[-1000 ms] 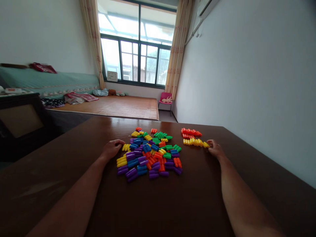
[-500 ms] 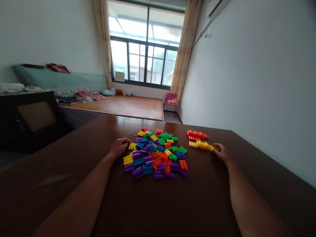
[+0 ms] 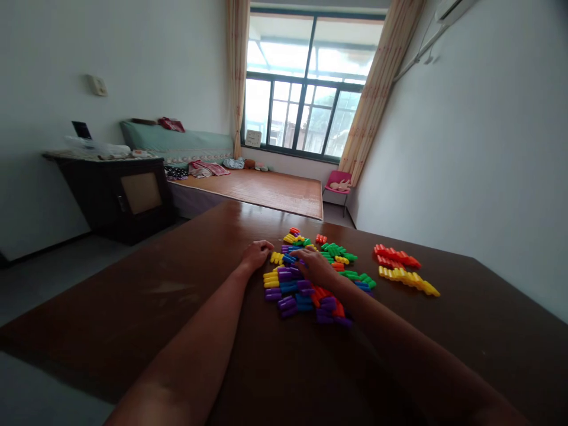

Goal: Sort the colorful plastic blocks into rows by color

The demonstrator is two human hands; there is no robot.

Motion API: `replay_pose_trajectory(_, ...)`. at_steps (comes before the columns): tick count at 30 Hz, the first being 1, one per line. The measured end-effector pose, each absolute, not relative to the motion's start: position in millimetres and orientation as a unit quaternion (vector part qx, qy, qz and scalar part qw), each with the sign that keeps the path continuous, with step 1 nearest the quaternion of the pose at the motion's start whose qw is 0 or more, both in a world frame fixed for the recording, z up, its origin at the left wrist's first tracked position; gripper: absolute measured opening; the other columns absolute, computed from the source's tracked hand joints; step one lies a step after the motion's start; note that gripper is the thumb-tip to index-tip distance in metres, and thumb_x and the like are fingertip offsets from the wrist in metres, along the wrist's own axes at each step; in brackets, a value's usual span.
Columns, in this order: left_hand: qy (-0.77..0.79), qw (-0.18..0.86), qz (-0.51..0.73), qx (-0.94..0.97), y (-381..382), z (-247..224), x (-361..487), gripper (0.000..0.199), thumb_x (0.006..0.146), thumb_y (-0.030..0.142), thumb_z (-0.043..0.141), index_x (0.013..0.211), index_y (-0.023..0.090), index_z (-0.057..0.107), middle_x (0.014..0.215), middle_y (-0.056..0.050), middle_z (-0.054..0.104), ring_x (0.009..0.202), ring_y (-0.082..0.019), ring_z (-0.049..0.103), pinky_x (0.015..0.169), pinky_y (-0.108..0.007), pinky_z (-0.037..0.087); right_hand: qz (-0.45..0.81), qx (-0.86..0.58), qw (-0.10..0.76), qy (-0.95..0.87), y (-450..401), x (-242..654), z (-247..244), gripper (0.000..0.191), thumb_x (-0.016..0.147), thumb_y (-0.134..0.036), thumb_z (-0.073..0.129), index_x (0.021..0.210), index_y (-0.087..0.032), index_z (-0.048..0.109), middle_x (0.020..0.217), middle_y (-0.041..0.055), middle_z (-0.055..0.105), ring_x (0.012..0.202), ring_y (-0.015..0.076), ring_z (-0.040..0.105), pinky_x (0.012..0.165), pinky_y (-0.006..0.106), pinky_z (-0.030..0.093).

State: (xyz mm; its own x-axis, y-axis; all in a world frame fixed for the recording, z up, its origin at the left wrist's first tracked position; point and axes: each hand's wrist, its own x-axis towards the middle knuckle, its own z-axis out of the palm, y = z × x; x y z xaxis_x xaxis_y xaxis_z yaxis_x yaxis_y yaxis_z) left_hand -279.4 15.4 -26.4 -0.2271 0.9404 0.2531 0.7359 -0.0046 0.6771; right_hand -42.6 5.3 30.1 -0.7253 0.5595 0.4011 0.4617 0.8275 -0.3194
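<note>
A pile of small plastic building pieces shaped like joined tubes lies on the brown table, in purple, blue, green, orange and yellow. At the pile's left edge rests my left hand [image 3: 256, 254], its fingers loosely bent and slightly apart, close beside a yellow piece [image 3: 276, 258]. My right hand [image 3: 316, 266] reaches over the middle of the pile, fingers stretched toward a blue piece [image 3: 289, 259]; its forearm covers part of the pile. To the right lie a joined yellow row [image 3: 408, 280] and joined orange-red rows [image 3: 397, 256], which neither hand touches.
The table [image 3: 186, 296] extends on both sides of the pile. Beyond it stand a bed with a mat [image 3: 275, 189], a dark cabinet [image 3: 110, 189] at left, and a pink chair [image 3: 338, 182] holding a soft toy. A window with curtains is behind.
My right hand has left the end of the yellow row and moved left over the pile. My left hand stays by the pile's left edge. The view has turned left.
</note>
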Motion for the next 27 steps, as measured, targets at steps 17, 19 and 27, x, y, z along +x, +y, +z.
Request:
replay_pose_trajectory(17,0.7,0.156,0.365,0.593,12.7,-23.0,-277.5,0.026,0.08,0.021,0.052,0.093,0.024,0.075,0.095,-0.003,0.075,0.085,-0.019,0.067,0.077,-0.028,0.05,0.249,-0.209,0.131,-0.936,4.3,-89.5,36.5,0.015,0.067,-0.036,0.076,0.074,-0.026,0.068,0.075,-0.0037,0.066,0.07,0.0147,0.057,0.064,0.026,0.043)
replay_pose_trajectory(19,0.695,0.154,0.361,0.602,11.6,-21.2,-278.1,0.027,0.08,0.02,0.052,0.093,0.024,0.075,0.096,-0.002,0.075,0.086,-0.019,0.067,0.078,-0.027,0.05,0.25,-0.248,0.231,-0.907,7.1,-76.0,42.1,0.021,0.071,-0.042,0.072,0.078,-0.023,0.068,0.079,-0.0013,0.066,0.074,0.0158,0.058,0.069,0.028,0.045)
replay_pose_trajectory(27,0.695,0.128,0.34,0.62,20.1,-25.8,-282.6,0.025,0.08,0.027,0.054,0.093,0.027,0.075,0.099,0.0,0.074,0.089,-0.02,0.066,0.078,-0.027,0.05,0.163,-0.525,0.415,-0.725,57.9,113.6,47.7,0.035,0.072,-0.052,0.064,0.085,-0.019,0.065,0.073,0.0027,0.067,0.067,0.0174,0.061,0.064,0.03,0.048)
